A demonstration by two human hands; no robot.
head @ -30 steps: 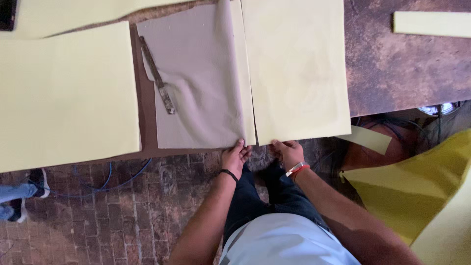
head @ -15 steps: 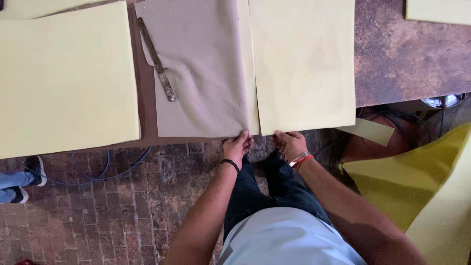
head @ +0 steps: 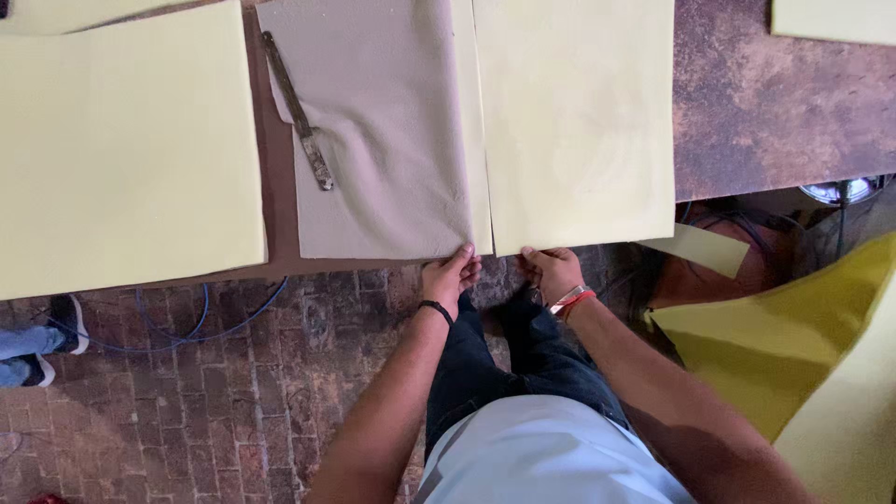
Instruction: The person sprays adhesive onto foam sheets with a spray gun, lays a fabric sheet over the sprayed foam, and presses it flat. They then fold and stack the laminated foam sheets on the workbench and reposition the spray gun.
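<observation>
A beige sheet (head: 383, 140) lies on the brown table (head: 775, 103), and a pale yellow sheet (head: 574, 121) lies beside it on the right. My left hand (head: 450, 278) pinches the near corner where the beige sheet and a thin yellow strip (head: 471, 140) meet. My right hand (head: 551, 271) grips the near left corner of the pale yellow sheet at the table's front edge. A long metal blade (head: 299, 112) rests on the beige sheet, which is wrinkled beside it.
A large pale yellow sheet (head: 121, 149) covers the table's left part. Another yellow piece (head: 831, 19) lies at the far right. Yellow sheets (head: 803, 345) hang at the lower right. Another person's shoe and leg (head: 37, 341) and a blue cable (head: 205, 322) are on the brick floor.
The view has shifted slightly, so the table sits a little higher in frame. Both hands stay at the sheets' near corners with the same grip.
</observation>
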